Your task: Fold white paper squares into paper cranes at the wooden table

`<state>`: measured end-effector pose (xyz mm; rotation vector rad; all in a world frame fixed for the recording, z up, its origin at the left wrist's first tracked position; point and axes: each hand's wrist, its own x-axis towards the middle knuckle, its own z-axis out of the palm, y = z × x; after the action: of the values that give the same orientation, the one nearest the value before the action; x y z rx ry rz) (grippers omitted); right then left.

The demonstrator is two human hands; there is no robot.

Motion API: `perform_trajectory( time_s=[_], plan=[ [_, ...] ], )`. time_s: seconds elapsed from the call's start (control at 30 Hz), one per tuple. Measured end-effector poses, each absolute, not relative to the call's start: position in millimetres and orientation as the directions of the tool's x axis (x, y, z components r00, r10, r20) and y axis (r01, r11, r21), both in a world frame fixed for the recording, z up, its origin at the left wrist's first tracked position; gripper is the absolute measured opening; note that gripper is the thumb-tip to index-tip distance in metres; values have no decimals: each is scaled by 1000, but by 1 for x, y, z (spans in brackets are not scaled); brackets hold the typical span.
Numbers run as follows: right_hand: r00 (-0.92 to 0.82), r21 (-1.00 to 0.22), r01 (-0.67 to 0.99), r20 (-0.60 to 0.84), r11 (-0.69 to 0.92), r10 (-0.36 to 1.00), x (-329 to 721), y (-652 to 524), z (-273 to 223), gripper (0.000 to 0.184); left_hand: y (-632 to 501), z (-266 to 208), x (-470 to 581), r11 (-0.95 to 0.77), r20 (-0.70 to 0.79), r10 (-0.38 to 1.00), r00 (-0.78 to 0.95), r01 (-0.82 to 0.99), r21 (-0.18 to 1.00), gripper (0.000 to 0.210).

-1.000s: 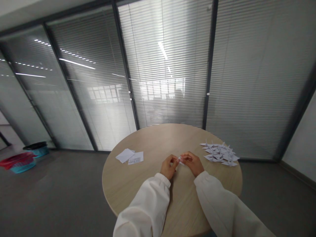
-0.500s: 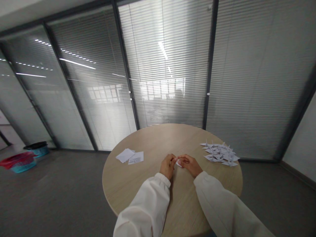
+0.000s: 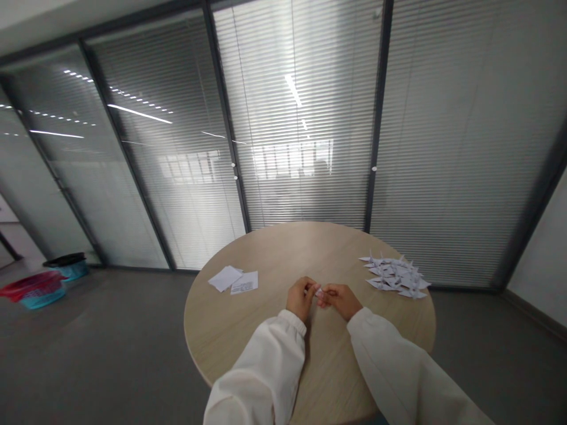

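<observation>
My left hand [image 3: 301,299] and my right hand [image 3: 342,300] meet above the near middle of the round wooden table [image 3: 283,254]. Between their fingertips is a small folded piece of white paper [image 3: 318,291], mostly covered by the fingers. Both hands are closed in a pinch on it. To the right lies a heap of folded white paper shapes [image 3: 396,276] with pointed tips, like paper cranes. On the left side are flat white sheets [image 3: 224,278], and a sheet with printed lines [image 3: 245,283] lies against them.
Beyond the table stands a glass partition with blinds [image 3: 305,189] in dark frames. On the grey floor at far left are a bin with a red liner [image 3: 33,287] and a bin with a black liner [image 3: 68,267]. A white wall [image 3: 540,254] rises at right.
The fingers of my right hand have shifted slightly lower and curled in more, and less of the folded paper shows. My left hand stays nearly in place. The sheets and heap are unchanged.
</observation>
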<state>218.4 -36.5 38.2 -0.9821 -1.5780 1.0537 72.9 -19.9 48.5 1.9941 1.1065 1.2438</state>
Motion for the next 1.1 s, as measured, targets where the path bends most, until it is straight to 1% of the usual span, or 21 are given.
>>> perform_trajectory(
  time_s=[0.1, 0.23, 0.33, 0.43, 0.57, 0.67, 0.73, 0.83, 1.0, 1.1],
  plan=[
    [-201, -943, 117, 285, 312, 937, 218, -38, 40, 30, -22, 49, 73, -544, 486, 839, 246, 375, 750, 24],
    [-194, -952, 95, 269, 291, 943, 218, -36, 40, 30, -24, 52, 73, -542, 484, 840, 244, 383, 748, 23],
    [-197, -954, 110, 254, 279, 947, 218, -36, 40, 30, -23, 53, 73, -532, 492, 846, 206, 381, 756, 23],
    [-212, -942, 138, 273, 305, 938, 219, -37, 42, 28, -23, 54, 72, -520, 501, 852, 154, 369, 770, 23],
    [-203, -918, 149, 334, 366, 920, 221, -41, 46, 24, -25, 56, 74, -507, 489, 861, 140, 318, 801, 24],
    [-190, -904, 181, 354, 387, 916, 221, -41, 46, 24, -27, 58, 76, -474, 455, 881, 134, 257, 842, 25],
    [-195, -906, 188, 343, 378, 919, 220, -41, 45, 24, -26, 58, 76, -440, 423, 898, 122, 215, 872, 25],
    [-203, -927, 144, 315, 347, 927, 217, -41, 43, 21, -23, 56, 75, -401, 388, 916, 103, 173, 900, 26],
    [-161, -931, 137, 317, 339, 935, 214, -40, 42, 20, -18, 52, 75, -388, 375, 920, 116, 115, 915, 25],
    [-165, -933, 138, 309, 333, 936, 215, -39, 42, 21, -16, 49, 75, -374, 363, 925, 113, 97, 922, 25]
  ],
)
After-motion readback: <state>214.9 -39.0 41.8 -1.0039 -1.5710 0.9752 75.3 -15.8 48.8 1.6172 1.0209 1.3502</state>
